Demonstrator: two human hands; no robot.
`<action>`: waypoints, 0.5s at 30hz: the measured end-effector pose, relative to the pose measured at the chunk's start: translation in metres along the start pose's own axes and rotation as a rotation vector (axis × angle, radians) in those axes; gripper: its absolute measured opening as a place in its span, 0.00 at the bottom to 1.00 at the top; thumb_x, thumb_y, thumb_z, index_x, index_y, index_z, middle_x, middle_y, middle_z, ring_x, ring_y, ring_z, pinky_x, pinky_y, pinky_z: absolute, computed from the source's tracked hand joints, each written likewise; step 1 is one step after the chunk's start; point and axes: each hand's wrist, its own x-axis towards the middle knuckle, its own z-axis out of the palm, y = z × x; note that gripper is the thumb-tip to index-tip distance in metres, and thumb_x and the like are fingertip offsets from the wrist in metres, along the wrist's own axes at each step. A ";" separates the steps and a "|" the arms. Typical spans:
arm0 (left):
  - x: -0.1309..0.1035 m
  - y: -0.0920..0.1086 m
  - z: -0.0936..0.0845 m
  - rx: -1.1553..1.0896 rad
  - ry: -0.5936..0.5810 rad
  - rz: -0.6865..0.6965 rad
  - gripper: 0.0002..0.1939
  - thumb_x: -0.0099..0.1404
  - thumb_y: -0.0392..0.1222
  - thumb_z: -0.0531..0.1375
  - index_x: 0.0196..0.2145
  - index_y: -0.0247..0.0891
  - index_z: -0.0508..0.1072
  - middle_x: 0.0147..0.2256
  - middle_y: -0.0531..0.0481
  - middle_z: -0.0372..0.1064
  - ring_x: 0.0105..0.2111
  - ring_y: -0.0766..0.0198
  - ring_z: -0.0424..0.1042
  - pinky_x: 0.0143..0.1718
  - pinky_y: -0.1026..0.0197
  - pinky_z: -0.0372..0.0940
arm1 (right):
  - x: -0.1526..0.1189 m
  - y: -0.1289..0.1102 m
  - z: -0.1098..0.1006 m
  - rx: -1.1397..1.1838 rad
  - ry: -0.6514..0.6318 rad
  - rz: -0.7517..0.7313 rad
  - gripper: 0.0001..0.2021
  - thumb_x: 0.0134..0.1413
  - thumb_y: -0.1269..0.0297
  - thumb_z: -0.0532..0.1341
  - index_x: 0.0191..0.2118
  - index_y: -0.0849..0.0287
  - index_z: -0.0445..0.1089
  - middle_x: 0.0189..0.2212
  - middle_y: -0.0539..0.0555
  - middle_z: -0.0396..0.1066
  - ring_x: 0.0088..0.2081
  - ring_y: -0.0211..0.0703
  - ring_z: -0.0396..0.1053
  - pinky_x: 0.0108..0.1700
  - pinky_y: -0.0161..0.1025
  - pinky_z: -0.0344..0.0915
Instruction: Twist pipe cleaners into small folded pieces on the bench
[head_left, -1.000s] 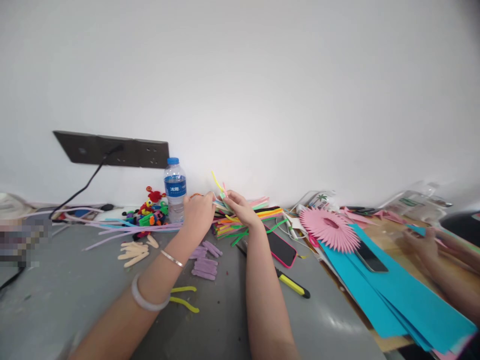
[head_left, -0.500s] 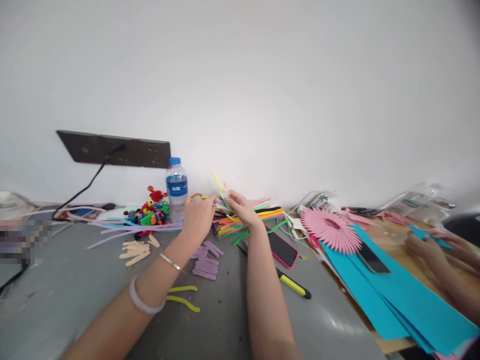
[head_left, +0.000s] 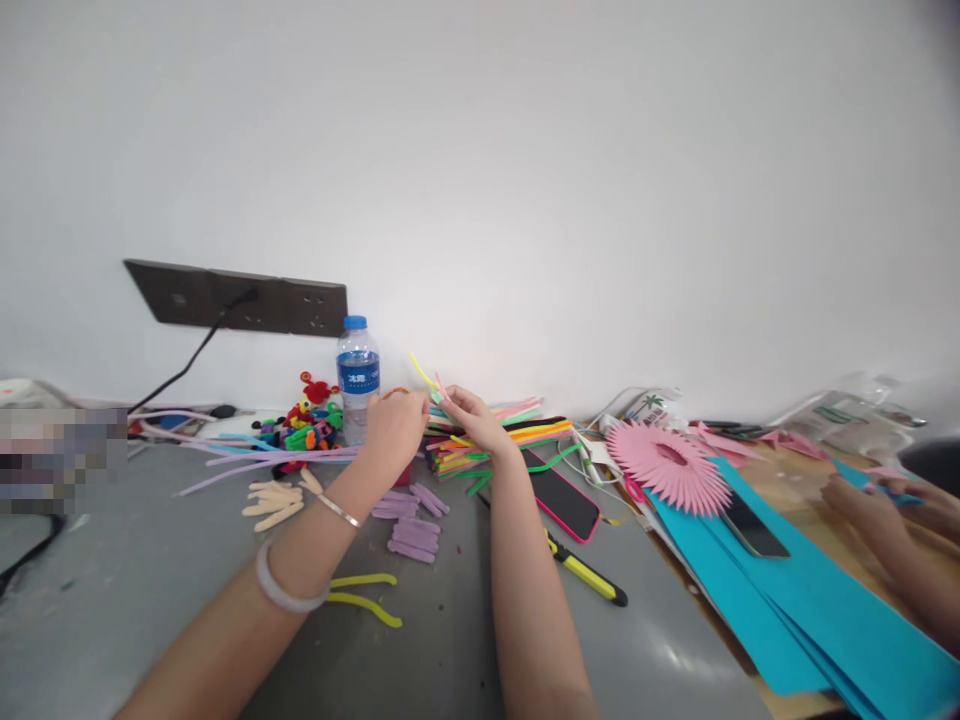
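My right hand (head_left: 474,418) pinches a small bunch of pipe cleaners (head_left: 421,370), with a yellow and a pink end pointing up and a pale green bit at the fingertips. Against it, my left hand (head_left: 401,425) is closed, its fingertips at the same bunch and partly hidden by the hand's back. Under and behind both hands lies a bundle of many-coloured pipe cleaners (head_left: 540,432). Nearer me are short lilac pieces (head_left: 414,537), cream pieces (head_left: 274,503) and two bent yellow pieces (head_left: 367,605).
A water bottle (head_left: 358,375) stands behind my left hand, beside colourful pipe-cleaner figures (head_left: 304,430). Right of my forearm lie a phone (head_left: 570,500) and a yellow-black cutter (head_left: 589,578). Farther right are a pink folded-paper ring (head_left: 667,462), blue sheets (head_left: 817,590) and another person's hands (head_left: 870,510).
The pipe cleaners' upright ends lean more to the left and sit slightly lower. My hands stay together. The whole view has shifted a little.
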 end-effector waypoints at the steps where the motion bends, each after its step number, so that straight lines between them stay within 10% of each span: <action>1: 0.001 -0.002 -0.004 -0.015 -0.007 -0.007 0.09 0.66 0.37 0.54 0.34 0.40 0.74 0.32 0.45 0.78 0.35 0.54 0.75 0.36 0.56 0.59 | 0.000 -0.001 0.000 -0.009 0.011 -0.002 0.16 0.55 0.48 0.61 0.34 0.57 0.68 0.29 0.47 0.64 0.32 0.38 0.59 0.39 0.35 0.57; 15: -0.006 -0.058 -0.108 -0.542 0.032 -0.106 0.08 0.57 0.45 0.61 0.27 0.38 0.72 0.25 0.52 0.77 0.23 0.63 0.72 0.27 0.64 0.62 | -0.001 -0.003 -0.002 0.000 0.109 -0.035 0.16 0.56 0.47 0.60 0.34 0.56 0.65 0.31 0.48 0.65 0.35 0.40 0.60 0.40 0.36 0.57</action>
